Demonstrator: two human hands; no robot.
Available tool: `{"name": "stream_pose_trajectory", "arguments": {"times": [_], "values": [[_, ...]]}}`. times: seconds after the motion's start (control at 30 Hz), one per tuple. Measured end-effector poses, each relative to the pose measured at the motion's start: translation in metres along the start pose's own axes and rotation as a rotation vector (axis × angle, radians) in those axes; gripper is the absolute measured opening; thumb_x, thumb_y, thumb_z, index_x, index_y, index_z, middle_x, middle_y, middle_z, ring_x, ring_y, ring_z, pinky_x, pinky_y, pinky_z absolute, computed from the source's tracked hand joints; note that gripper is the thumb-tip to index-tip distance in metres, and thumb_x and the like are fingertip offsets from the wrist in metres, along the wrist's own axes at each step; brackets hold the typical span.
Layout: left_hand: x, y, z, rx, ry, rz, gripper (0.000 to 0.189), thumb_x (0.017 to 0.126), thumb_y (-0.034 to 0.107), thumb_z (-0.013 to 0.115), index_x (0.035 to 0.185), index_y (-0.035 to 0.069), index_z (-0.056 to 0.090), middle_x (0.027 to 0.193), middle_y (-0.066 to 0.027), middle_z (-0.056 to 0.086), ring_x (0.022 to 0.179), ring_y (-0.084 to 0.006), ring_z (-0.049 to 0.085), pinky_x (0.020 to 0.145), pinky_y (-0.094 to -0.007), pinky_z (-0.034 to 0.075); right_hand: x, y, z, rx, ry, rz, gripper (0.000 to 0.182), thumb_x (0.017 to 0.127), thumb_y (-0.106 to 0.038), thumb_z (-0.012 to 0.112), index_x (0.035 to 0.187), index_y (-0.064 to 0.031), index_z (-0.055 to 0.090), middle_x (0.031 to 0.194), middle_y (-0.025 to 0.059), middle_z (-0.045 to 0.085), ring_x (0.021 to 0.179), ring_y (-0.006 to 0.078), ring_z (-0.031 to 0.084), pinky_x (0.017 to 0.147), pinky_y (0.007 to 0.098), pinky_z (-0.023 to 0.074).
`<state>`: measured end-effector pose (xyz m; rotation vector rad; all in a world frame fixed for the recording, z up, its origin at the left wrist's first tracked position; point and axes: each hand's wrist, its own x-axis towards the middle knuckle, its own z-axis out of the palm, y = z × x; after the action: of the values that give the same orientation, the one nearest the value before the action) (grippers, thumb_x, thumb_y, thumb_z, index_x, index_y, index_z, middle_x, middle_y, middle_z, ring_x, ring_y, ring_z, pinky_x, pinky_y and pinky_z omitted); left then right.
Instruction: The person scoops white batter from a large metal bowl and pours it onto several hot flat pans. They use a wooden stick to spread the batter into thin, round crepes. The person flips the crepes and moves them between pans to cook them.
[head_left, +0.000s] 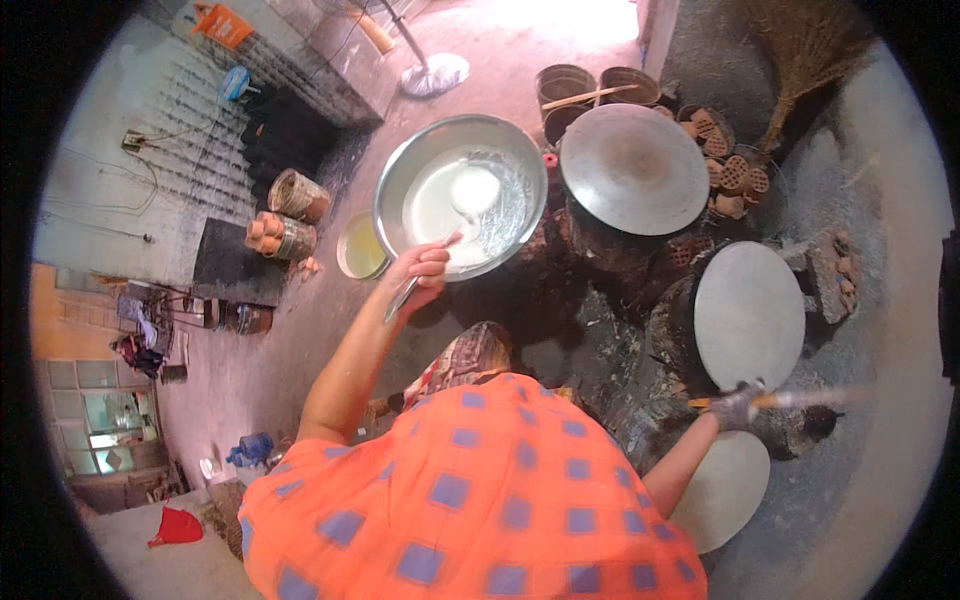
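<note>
My left hand (422, 276) grips the handle of a metal ladle (474, 196). The ladle's bowl rests in white liquid batter (427, 202) inside a wide metal basin (386, 180). On my right hand (735, 409) is a grey work glove. It is closed around a thin stick (795, 398), whose far end is blurred. That hand lies at the near edge of a pale round disc (750, 315) atop a dark round stove; whether it also touches the disc I cannot tell. Another pale disc (726, 487) shows beneath my right forearm and is partly hidden by it.
A large metal lid (634, 169) covers a blackened stove beyond the basin. Buckets (564, 84) and perforated briquettes (733, 172) stand around it. A bowl of yellowish liquid (364, 247) sits left of the basin. A straw broom (795, 75) leans at the right wall.
</note>
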<state>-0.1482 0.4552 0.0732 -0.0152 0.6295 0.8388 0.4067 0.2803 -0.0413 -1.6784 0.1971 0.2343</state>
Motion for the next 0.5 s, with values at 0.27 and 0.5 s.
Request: {"name": "stream_pose_trajectory", "arguments": {"times": [0.27, 0.5], "values": [[0.094, 0.114, -0.133, 0.163, 0.228, 0.048, 0.023, 0.096, 0.014, 0.041, 0.118, 0.008, 0.047, 0.058, 0.0046, 0.039, 0.039, -0.005, 0.037, 0.035, -0.0216, 0.034, -0.238, 0.091, 0.143, -0.654, -1.255, -0.212, 0.037, 0.093, -0.03, 0.056, 0.117, -0.0026, 0.059, 0.074, 0.0022, 0.06, 0.062, 0.0088, 0.053, 0.055, 0.0252, 0.044], [0.239, 0.224, -0.245, 0.464, 0.482, -0.084, 0.009, 0.093, 0.011, 0.042, 0.089, 0.008, 0.049, 0.06, 0.0032, 0.046, 0.041, -0.0082, 0.041, 0.036, -0.0256, 0.034, -0.357, 0.139, 0.319, -1.055, -1.493, 0.309, 0.049, 0.085, -0.013, 0.05, 0.134, -0.0072, 0.049, 0.085, 0.005, 0.063, 0.063, 0.0115, 0.056, 0.057, 0.0273, 0.0471]]}}
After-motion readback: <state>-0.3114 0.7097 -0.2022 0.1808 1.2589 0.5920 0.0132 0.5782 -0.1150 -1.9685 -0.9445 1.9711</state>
